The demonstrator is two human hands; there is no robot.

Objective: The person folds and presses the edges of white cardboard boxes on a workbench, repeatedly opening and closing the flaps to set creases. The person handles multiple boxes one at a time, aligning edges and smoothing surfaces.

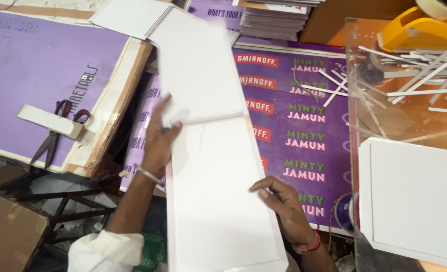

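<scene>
At centre, long white board: a long white board [218, 166] lies on the worktop [294, 126], which is covered with purple printed sheets.
Long axis: runs from the near edge of the view away from the person, leaning slightly left at the far end; the near short end points at the person's body.
Crease: a faint cross line sits about midway along the board, level with the left hand.
Left hand: the left hand [159, 136] rests at the board's left edge near the crease, fingers spread and thumb over the white face; it pinches the edge lightly, though how firm the hold is I cannot tell.
Right hand: the right hand [279, 199] lies at the board's right edge nearer the person, fingers stretched flat and open, tips touching the surface, nothing clasped.
Left side: scissors [57, 128] with dark red handles lie on a purple-faced panel [47, 70], partly under a white strip.
Right side: thin white offcut strips [415, 75] lie scattered on a clear sheet; a white framed panel [415, 196] sits nearer.
Far right corner: a yellow tape dispenser [425, 27].
Far edge: a stack of grey-white sheets [274, 20].
</scene>
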